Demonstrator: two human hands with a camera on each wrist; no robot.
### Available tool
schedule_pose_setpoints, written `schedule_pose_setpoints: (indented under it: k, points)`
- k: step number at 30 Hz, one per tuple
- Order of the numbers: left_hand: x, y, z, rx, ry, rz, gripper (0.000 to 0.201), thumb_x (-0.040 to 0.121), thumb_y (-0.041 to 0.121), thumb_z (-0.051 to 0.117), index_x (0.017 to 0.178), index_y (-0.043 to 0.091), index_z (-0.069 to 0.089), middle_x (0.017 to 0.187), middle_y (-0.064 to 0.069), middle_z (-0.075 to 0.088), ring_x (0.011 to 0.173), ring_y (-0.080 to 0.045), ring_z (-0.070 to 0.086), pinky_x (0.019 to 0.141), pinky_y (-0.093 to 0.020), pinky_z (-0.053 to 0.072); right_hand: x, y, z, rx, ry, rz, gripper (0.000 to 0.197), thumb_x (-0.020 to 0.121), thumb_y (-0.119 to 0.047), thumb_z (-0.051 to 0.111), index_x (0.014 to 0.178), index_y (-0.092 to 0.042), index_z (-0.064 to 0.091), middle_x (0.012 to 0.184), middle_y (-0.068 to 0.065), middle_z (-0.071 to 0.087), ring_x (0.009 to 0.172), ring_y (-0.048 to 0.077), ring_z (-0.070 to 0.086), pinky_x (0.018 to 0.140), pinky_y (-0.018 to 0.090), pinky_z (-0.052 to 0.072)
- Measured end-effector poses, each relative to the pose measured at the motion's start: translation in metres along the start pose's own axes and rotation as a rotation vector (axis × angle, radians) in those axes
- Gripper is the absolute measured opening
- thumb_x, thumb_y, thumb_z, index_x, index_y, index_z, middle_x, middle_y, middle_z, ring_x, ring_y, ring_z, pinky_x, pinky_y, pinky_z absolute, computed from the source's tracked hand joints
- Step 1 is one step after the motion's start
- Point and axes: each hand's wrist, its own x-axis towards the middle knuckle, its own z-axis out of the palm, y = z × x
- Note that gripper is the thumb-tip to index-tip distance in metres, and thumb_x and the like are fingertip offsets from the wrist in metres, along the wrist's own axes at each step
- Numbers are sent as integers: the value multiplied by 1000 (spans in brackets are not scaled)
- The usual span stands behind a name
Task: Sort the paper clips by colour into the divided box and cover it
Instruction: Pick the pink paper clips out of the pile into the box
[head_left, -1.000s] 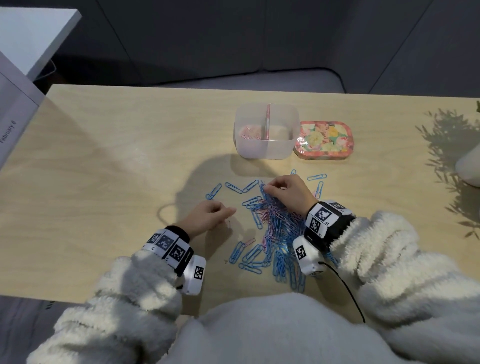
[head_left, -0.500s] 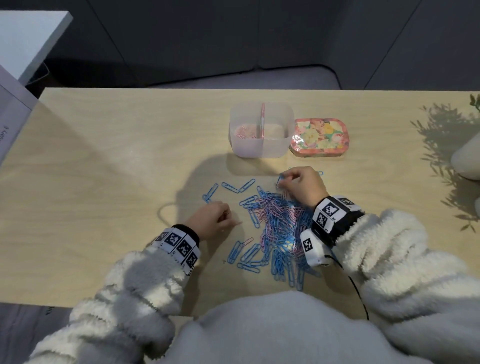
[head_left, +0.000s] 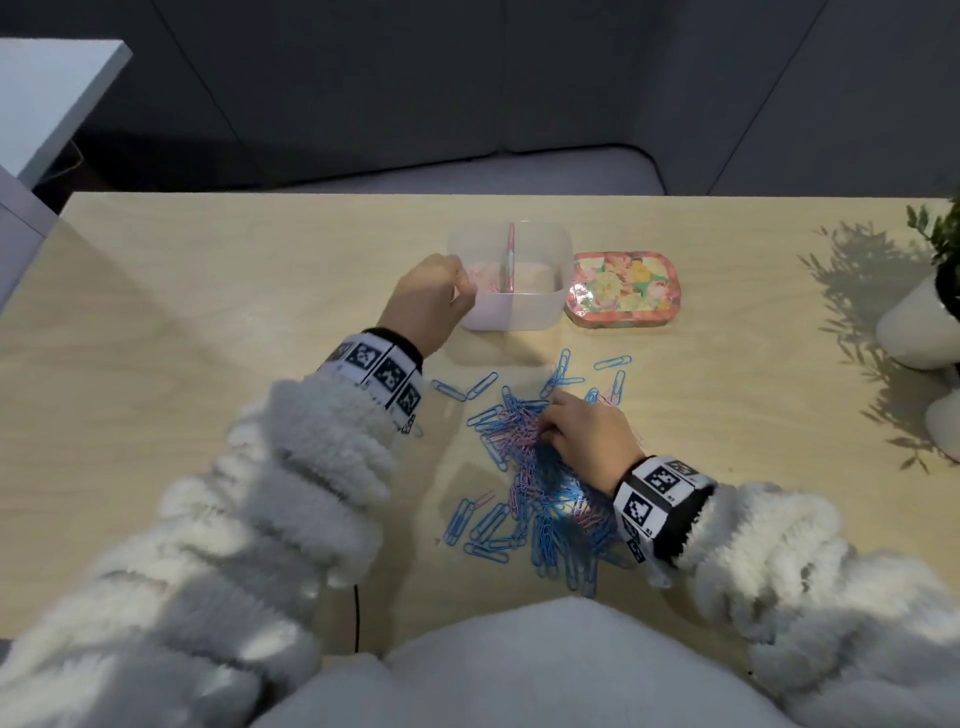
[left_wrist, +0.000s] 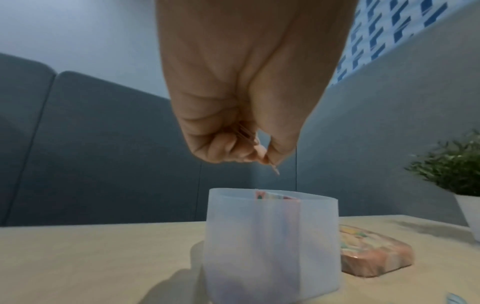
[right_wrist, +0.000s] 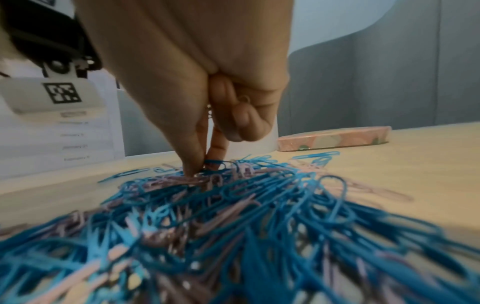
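Now sorting pink | left hand (left_wrist: 249, 98) pinches pink clips (left_wrist: 272, 167) above divided box (head_left: 511, 306), left compartment | right hand (head_left: 587, 434) grip pinched into worktop pile (right_wrist: 233, 216) | next: release, lid (head_left: 623, 291) afterwards

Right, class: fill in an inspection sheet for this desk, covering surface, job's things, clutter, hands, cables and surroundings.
Surface: pale wooden table.
Job's things: clear divided box, open, pink clips in its left half; flowered lid lies to its right; mixed pile of blue and pink clips near the person.
Clutter: white plant pot at the right edge.
Hands: left hand pinches pink clips above the box; right hand picks in the pile.
Cables: black cable at the near table edge.
Surroundings: grey padded seat behind the table.
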Motion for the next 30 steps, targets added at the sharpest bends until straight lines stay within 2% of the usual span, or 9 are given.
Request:
schedule_pose_setpoints:
  k: [6, 10, 15, 17, 21, 23, 27, 28, 30]
  points:
    - [47, 17, 14, 146, -49, -76, 22, 89, 15, 47, 99, -2, 57, 107, -23, 57, 98, -37, 55, 82, -42, 42, 6, 15, -20, 350, 42, 135, 8, 78, -26, 69, 77, -19, 64, 83, 1, 68, 79, 20, 61, 71, 35, 47]
    - [46, 15, 26, 168, -132, -48, 31, 90, 22, 47, 107, -2, 56, 107, -22, 61, 100, -35, 55, 84, -42, 46, 14, 23, -36, 653, 27, 197, 26, 72, -16, 77, 58, -19, 56, 65, 14, 59, 58, 19, 50, 61, 37, 45]
    - [12, 9, 37, 188, 144, 283, 30, 84, 23, 39, 89, 6, 62, 90, -15, 63, 84, -33, 55, 73, -41, 49, 15, 31, -43, 869, 21, 284, 19, 72, -7, 76, 62, -11, 60, 60, 7, 54, 49, 12, 45, 51, 21, 40]
    - [-13, 4, 50, 191, 70, 383, 22, 84, 22, 44, 85, 9, 62, 84, -12, 62, 80, -32, 55, 69, -40, 47, 16, 36, -40, 893, 29, 309, 17, 74, -7, 74, 65, -13, 62, 64, 9, 57, 56, 17, 46, 55, 25, 41]
    - [-56, 1, 72, 166, -345, 226, 23, 85, 33, 58, 99, 16, 62, 100, -8, 62, 96, -28, 55, 80, -36, 40, 15, 42, -31, 984, 1, 344, 10, 78, -5, 70, 69, -8, 68, 78, 31, 62, 73, 26, 47, 64, 31, 38]
    - [-67, -3, 76, 151, -375, 156, 23, 84, 34, 61, 99, 16, 60, 100, -5, 62, 95, -25, 57, 76, -33, 39, 13, 41, -27, 999, 31, 347, 10, 74, -5, 74, 66, -5, 68, 78, 35, 62, 72, 26, 49, 68, 34, 40]
    - [-74, -16, 73, -35, -392, -9, 13, 84, 23, 62, 89, 11, 60, 92, -6, 62, 85, -21, 56, 72, -27, 40, 11, 48, -21, 862, 220, 410, 26, 68, -11, 80, 53, -6, 60, 55, 9, 56, 49, 8, 48, 53, 20, 41]
    - [-74, -20, 70, -59, -384, -45, 13, 84, 21, 62, 91, 10, 61, 93, -7, 61, 84, -19, 54, 73, -26, 39, 12, 49, -20, 783, 256, 407, 25, 72, -13, 78, 57, -1, 61, 56, 7, 56, 49, 6, 49, 52, 19, 41]
    - [-74, -25, 64, -85, -369, -84, 15, 86, 18, 59, 96, 7, 63, 95, -10, 61, 86, -21, 53, 75, -25, 36, 14, 49, -18, 623, 260, 351, 21, 82, -17, 68, 73, 2, 66, 68, 7, 64, 62, 15, 56, 65, 27, 45]
